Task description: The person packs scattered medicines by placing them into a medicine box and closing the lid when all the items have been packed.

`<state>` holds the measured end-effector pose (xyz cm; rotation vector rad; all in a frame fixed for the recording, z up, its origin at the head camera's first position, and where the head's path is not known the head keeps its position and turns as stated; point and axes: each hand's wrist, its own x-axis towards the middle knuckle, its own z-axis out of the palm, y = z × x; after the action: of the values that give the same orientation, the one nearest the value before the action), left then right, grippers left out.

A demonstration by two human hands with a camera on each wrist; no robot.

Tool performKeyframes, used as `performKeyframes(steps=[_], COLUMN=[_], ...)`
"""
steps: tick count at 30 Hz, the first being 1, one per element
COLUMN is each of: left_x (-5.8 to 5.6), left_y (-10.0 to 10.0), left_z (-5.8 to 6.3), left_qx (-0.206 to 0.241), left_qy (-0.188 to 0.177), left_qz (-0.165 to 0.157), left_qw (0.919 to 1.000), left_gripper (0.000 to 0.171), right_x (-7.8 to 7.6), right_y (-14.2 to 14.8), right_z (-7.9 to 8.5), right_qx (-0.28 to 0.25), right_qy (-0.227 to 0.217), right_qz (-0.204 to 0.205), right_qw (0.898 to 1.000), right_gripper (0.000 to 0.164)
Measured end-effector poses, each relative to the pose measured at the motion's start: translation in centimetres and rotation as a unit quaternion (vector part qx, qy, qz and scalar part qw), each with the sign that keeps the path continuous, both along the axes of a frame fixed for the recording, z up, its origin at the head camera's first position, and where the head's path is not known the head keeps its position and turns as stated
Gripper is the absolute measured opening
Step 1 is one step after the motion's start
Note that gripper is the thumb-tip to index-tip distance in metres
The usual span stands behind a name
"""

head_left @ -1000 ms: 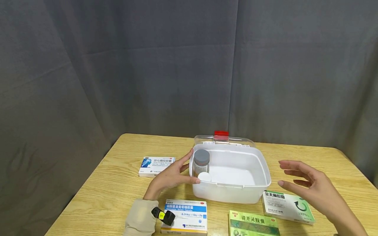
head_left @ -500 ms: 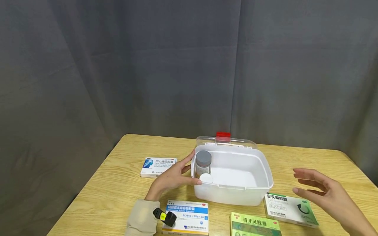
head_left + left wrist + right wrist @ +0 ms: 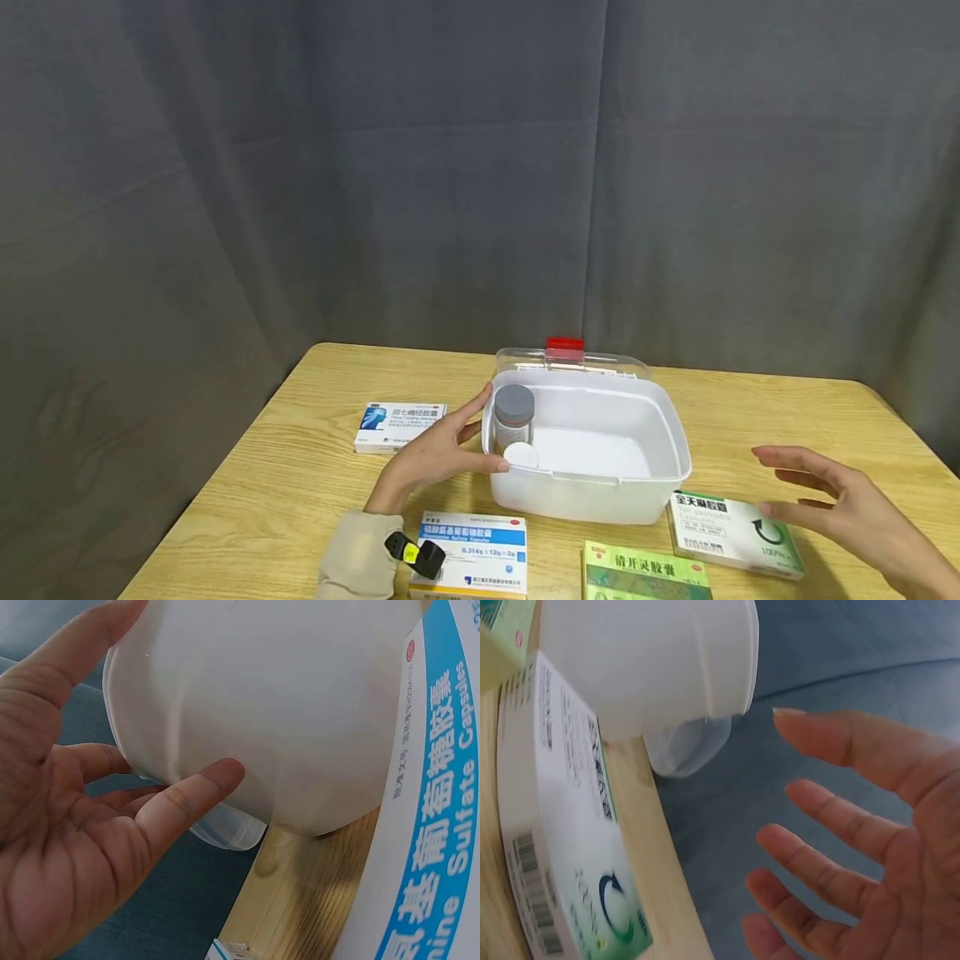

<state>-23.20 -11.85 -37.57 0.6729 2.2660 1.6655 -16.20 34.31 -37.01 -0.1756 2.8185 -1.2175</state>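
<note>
A white plastic storage box (image 3: 588, 498) stands on the table with its clear lid (image 3: 607, 362) swung back behind it. My left hand (image 3: 431, 462) grips its left end, thumb at the front rim and fingers along the end wall; the left wrist view shows one fingertip against that wall. Inside, at the left, are a grey-capped bottle (image 3: 514, 408) and a round white cap-like top (image 3: 521, 455). My right hand (image 3: 843, 504) hangs right of the box with fingers apart and nothing in them. Its thumb overlaps a green-and-white capsule carton (image 3: 723, 533) in the head view.
A blue-and-white capsule carton (image 3: 472, 554) lies in front of my left hand. Near the table's front edge is a green carton (image 3: 645, 571). Another white carton (image 3: 393, 425) lies left of the box, partly behind my left hand. A grey curtain (image 3: 450, 208) hangs behind the table.
My right hand has moved right and down, away from the storage box and towards the green-and-white carton. My left hand has stayed on the box's left end.
</note>
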Motion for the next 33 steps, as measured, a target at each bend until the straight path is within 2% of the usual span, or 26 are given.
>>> performKeyframes(steps=[8,14,22,29,32,33], left_x=[0.0,0.0,0.0,0.1,0.2,0.2], left_y=[0.0,-0.1,0.0,0.0,0.0,0.0], left_z=[0.0,0.0,0.1,0.2,0.2,0.1], left_qx=[0.002,-0.002,-0.003,-0.005,-0.007,-0.005], left_qy=[0.005,0.003,-0.002,-0.004,-0.004,-0.005], left_qz=[-0.007,-0.004,0.001,0.003,0.004,0.004], left_qw=[1.0000,1.0000,1.0000,1.0000,1.0000,1.0000], left_gripper=[0.103,0.104,0.104,0.104,0.104,0.104], right_x=[-0.3,-0.4,-0.8,-0.9,-1.1,-1.1], right_y=[1.9,2.9,3.5,3.9,4.2,4.4], right_z=[-1.9,-3.1,-4.2,-5.7,-6.5,-6.7], right_qx=[-0.003,-0.012,0.010,-0.033,-0.080,-0.104], right_qy=[0.012,0.001,-0.009,-0.009,0.002,-0.010], right_qz=[0.073,0.082,0.083,0.099,0.145,0.165], right_qw=[0.997,0.997,0.996,0.994,0.986,0.981], right_gripper=[0.072,0.072,0.079,0.078,0.076,0.075])
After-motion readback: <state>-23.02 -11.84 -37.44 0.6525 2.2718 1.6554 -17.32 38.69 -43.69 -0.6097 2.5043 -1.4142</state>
